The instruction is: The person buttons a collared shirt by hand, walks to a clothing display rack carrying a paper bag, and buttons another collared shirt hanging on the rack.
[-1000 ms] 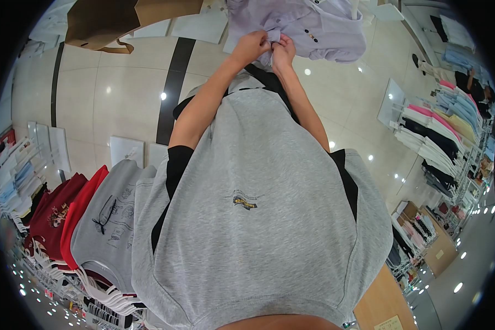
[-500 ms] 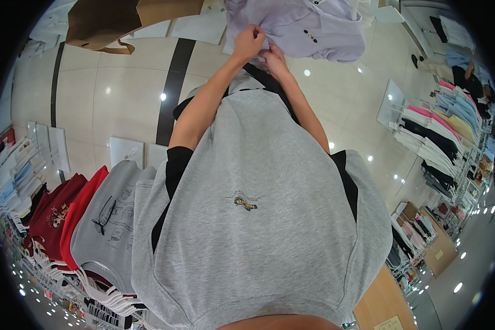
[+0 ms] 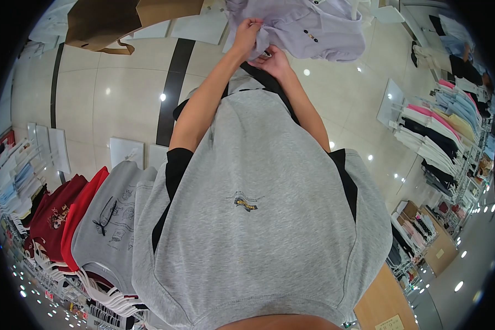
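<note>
A lilac shirt (image 3: pixel 330 41) with small dark buttons spreads across the top of the view. My left hand (image 3: pixel 248 37) pinches a gathered fold near the shirt's left-hand edge. Just below and to its right, my right hand (image 3: pixel 275 61) has its fingers curled at the lower edge of the same fold. A small dark spot shows by the right fingertips, too small to name. Both forearms reach forward past the grey sweatshirt (image 3: pixel 264 165) that I wear. What lies under the shirt is hidden.
A brown paper bag (image 3: pixel 107 25) stands at the upper left. Hanging sweatshirts (image 3: pixel 104 220) fill a rack at the lower left. Another clothes rack (image 3: pixel 434 132) stands at the right, with a person (image 3: pixel 467 69) beyond it. White panels (image 3: pixel 127 151) and glossy tiles (image 3: pixel 126 93) lie around me.
My left hand has shifted slightly upward on the fabric. My right hand has turned and moved a little lower, and a bunched fold of the shirt now shows between the hands.
</note>
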The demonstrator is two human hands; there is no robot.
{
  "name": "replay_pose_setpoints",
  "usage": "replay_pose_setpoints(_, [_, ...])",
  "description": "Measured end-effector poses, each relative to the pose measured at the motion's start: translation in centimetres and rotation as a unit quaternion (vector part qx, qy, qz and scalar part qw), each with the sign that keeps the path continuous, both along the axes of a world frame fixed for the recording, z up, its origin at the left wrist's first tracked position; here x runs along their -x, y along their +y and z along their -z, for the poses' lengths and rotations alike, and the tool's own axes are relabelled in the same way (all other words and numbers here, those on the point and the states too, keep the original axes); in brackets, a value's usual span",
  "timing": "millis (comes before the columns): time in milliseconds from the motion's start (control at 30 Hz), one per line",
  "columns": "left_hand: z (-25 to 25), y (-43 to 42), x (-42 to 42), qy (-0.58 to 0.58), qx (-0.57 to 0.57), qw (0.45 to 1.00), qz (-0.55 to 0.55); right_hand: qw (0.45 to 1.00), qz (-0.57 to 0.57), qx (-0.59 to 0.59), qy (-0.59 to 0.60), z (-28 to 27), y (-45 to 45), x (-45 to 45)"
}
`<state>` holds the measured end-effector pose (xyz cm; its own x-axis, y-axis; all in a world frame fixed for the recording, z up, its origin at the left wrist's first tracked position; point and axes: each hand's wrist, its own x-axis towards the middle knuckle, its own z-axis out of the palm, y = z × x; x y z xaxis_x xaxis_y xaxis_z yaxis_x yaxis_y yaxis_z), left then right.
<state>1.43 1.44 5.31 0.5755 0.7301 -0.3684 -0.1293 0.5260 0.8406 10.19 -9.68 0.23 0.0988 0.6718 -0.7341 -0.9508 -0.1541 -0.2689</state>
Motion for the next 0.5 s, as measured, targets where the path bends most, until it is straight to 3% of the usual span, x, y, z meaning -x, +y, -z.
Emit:
replay_pose_setpoints(67, [-0.1,0.4,0.5,-0.016,0.035,0.998,0.052,1.000,-0.028,0.004,0.010,-0.2,0.3,0.3])
replay_pose_setpoints(167, [-0.8,0.3,0.8,-0.073,0.071,0.990,0.094,0.995,-0.047,-0.085,0.025,-0.6,0.5,0.2])
replay_pose_setpoints(267, [-0.8,0.5,1.1,-0.122,0.091,0.983,0.104,0.911,-0.075,-0.368,0.167,3.2,0.3,-0.8])
replay_pose_setpoints(333, [-1.0,1.0,1.3,-0.103,0.087,0.985,0.110,0.988,-0.025,-0.154,0.017,0.2,0.7,0.0])
replay_pose_setpoints(367, [-1.0,1.2,1.5,-0.094,0.086,0.985,0.114,0.997,0.002,-0.041,-0.060,-1.0,0.8,0.4])
replay_pose_setpoints(500, [-0.5,2.0,2.0,-0.020,-0.035,0.991,0.130,0.993,0.013,-0.119,-0.017,-0.7,0.2,0.4])
